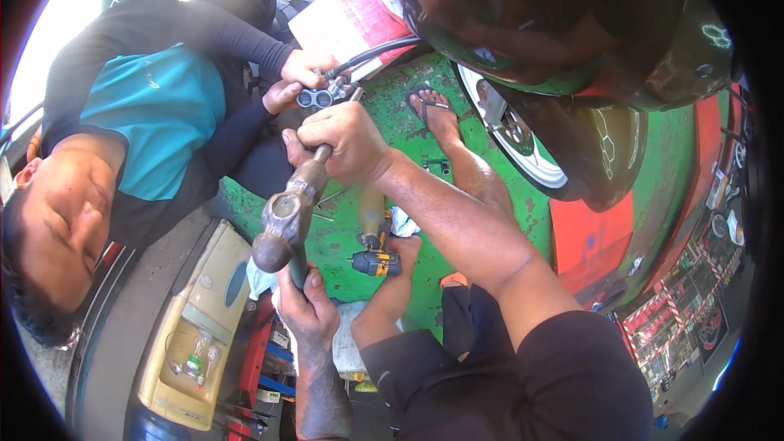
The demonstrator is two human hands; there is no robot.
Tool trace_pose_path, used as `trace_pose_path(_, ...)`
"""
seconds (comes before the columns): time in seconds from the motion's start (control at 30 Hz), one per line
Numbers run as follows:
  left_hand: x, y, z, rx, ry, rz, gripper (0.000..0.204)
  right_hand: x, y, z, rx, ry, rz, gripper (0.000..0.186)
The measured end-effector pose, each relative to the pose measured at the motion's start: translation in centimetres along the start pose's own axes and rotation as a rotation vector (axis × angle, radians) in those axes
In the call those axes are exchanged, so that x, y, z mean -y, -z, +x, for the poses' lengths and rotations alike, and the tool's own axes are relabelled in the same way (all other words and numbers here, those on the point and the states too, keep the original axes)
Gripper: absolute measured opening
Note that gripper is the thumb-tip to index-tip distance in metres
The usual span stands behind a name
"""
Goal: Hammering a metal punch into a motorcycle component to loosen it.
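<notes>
My left hand [306,306] is closed round the handle of a ball-peen hammer [286,211], its rounded end turned toward me. Just beyond, my right hand [347,140] grips a slim metal punch [324,152], whose near end meets or almost meets the hammer's far face. The punch's other end points at a metal brake caliper [314,98] with two round pistons; whether they touch, I cannot tell. Opposite me on the left, a co-worker's hands [296,82] hold the caliper. A black hose [376,51] runs right from it.
A motorcycle's wheel with brake disc [516,135] stands at the right on a green platform [531,220]. A yellow-black cordless driver [376,262] lies by my left foot. Small sockets [438,167] lie near my other foot. A cream water dispenser [196,318] is at lower left.
</notes>
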State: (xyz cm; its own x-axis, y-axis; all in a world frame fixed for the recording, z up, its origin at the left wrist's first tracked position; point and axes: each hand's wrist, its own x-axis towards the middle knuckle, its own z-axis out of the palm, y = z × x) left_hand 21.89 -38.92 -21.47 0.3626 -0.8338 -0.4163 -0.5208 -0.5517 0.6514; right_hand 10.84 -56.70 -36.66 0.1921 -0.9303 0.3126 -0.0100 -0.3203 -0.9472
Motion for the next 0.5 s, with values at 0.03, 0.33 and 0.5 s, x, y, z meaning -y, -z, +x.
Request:
trace_pose_path(0.03,-0.3,0.2,0.1,-0.005,-0.048,0.019,0.026,-0.1,-0.1,0.1,-0.007,0.003,-0.002,0.039)
trace_pose_path(0.33,0.5,0.0,0.3,-0.010,-0.134,0.077,0.031,0.0,-0.1,-0.2,0.044,-0.017,-0.038,0.038)
trace_pose_path(0.5,-2.7,0.9,-1.4,-0.182,-0.116,-0.303,0.024,-0.1,-0.1,-0.2,-0.004,0.011,-0.067,0.039)
